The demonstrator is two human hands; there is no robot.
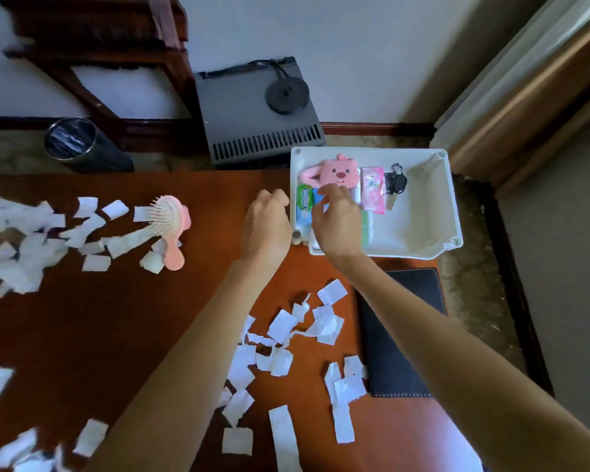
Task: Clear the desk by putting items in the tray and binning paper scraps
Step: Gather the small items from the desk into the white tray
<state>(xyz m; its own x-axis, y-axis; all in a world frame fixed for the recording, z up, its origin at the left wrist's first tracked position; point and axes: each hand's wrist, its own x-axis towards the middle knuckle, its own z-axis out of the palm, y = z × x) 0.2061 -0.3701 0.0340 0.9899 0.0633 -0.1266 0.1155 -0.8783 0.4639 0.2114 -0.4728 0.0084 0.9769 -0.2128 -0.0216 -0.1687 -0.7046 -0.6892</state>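
**Both hands at the tray, scraps all over the desk**

The white tray (423,229) sits at about one o'clock from the person, on the far right corner of the wooden desk (116,318). Along its left half lie a pink cartoon-faced toy (339,172), a green gum pack (304,198), a pink packet (372,192) and a key on a black reel (397,183).

The right hand (336,221) is over the tray's left side, its fingers bent down onto a blue packet (318,199). I cannot tell whether they pinch it or only touch it.

The left hand (266,223) is at twelve o'clock, just outside the tray's left wall, with its fingers curled. Whether it holds anything is hidden from here.

A pink hairbrush (171,229) lies on the desk at ten o'clock, among a wide scatter of white paper scraps (24,240). More scraps (281,325) lie between the forearms, and others run toward seven o'clock.

A black folder (406,335) lies flat at three o'clock, near the tray's front edge.

The round bin (70,143), lined with a dark bag, stands on the floor beyond the desk at eleven o'clock. A dark vented box (252,124) stands against the wall to its right.
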